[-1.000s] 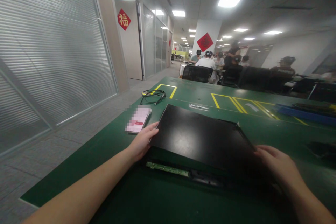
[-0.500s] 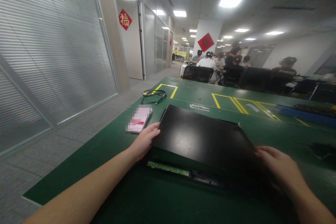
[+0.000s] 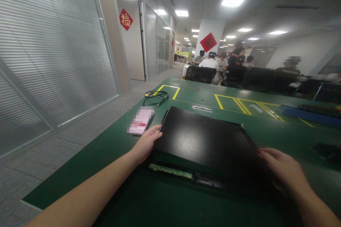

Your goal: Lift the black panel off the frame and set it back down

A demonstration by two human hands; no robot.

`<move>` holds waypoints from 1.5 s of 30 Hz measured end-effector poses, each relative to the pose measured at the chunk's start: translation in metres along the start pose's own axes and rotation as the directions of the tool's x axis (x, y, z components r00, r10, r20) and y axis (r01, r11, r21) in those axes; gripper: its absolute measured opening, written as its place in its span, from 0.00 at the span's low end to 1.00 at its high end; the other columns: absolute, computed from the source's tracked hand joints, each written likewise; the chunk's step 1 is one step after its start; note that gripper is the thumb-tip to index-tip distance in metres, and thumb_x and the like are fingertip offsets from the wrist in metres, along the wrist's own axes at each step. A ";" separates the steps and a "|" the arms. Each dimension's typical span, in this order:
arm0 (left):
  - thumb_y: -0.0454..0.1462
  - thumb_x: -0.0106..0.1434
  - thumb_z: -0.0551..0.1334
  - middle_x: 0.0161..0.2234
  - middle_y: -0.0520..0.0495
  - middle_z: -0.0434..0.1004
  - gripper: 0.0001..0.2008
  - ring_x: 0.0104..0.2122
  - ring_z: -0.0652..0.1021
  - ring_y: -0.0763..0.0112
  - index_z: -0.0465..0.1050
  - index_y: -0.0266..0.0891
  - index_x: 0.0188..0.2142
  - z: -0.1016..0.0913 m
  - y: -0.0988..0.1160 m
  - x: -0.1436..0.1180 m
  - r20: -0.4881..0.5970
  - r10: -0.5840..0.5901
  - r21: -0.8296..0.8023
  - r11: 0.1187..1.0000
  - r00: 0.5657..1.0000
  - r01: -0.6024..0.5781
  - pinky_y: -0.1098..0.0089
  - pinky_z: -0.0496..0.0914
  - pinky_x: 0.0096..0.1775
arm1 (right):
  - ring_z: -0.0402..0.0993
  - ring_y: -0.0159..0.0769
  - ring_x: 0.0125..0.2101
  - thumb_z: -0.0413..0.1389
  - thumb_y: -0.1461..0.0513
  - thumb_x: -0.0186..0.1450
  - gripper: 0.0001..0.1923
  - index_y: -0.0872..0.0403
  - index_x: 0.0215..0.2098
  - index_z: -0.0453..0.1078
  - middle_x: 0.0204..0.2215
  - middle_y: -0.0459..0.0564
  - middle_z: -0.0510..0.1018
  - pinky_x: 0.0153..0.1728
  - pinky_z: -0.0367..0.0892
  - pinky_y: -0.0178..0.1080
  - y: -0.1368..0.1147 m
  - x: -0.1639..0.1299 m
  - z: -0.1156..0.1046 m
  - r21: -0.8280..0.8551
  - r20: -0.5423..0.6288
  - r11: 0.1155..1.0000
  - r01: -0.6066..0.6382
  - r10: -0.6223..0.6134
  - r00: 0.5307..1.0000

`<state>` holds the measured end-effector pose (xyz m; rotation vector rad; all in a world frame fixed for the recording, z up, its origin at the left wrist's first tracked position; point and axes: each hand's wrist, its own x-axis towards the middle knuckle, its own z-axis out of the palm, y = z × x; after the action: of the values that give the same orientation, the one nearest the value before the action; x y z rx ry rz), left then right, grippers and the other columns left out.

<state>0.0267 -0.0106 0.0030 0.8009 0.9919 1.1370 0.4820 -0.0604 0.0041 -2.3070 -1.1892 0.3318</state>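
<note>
A flat black display panel (image 3: 202,138) is tilted over the green table (image 3: 87,156), its surface catching a pale reflection. My left hand (image 3: 147,142) is closed on the panel's left edge, thumb on top. At the opposite edge, my right hand (image 3: 279,163) pinches the right side; its lower fingers are in shadow. Below the panel's near edge shows a narrow green circuit board (image 3: 170,171), set in a dark frame strip (image 3: 211,180). Whatever else lies under the panel is hidden.
A phone (image 3: 141,120) with a lit screen lies left of the panel, and a coiled black cable (image 3: 156,96) behind it. Small white strips (image 3: 201,108) lie beyond the panel. A blue tray (image 3: 306,115) stands at the right. Several people sit at tables farther back.
Almost nothing differs. Both hands keep their hold on the panel, and the whole view has shifted very slightly.
</note>
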 end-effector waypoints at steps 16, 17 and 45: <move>0.31 0.62 0.65 0.47 0.39 0.87 0.27 0.45 0.86 0.57 0.74 0.36 0.61 -0.002 -0.001 0.002 0.021 0.009 0.017 1.000 1.000 -0.010 0.66 0.77 0.39 | 0.79 0.53 0.36 0.54 0.50 0.54 0.17 0.47 0.33 0.81 0.30 0.54 0.85 0.38 0.69 0.48 0.000 -0.001 0.000 0.020 -0.008 1.000 0.015 -0.015 1.000; 0.31 0.61 0.66 0.48 0.40 0.87 0.27 0.45 0.85 0.56 0.74 0.37 0.61 -0.001 0.000 0.001 0.029 0.008 0.014 1.000 1.000 -0.009 0.66 0.78 0.41 | 0.79 0.53 0.36 0.54 0.50 0.54 0.17 0.47 0.32 0.81 0.30 0.54 0.85 0.38 0.69 0.49 0.000 -0.001 0.000 0.025 -0.012 1.000 0.012 -0.012 1.000; 0.41 0.46 0.69 0.68 0.34 0.68 0.23 0.68 0.67 0.40 0.86 0.40 0.43 -0.031 -0.009 0.024 0.031 0.248 0.709 0.677 0.968 -0.197 0.48 0.61 0.66 | 0.80 0.49 0.30 0.58 0.52 0.53 0.16 0.49 0.34 0.81 0.28 0.52 0.84 0.36 0.71 0.47 0.007 0.000 0.002 0.220 0.019 0.974 -0.047 0.044 0.999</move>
<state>0.0036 0.0114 -0.0217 1.5541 1.4542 0.9743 0.4856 -0.0634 -0.0012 -2.1446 -1.0510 0.4732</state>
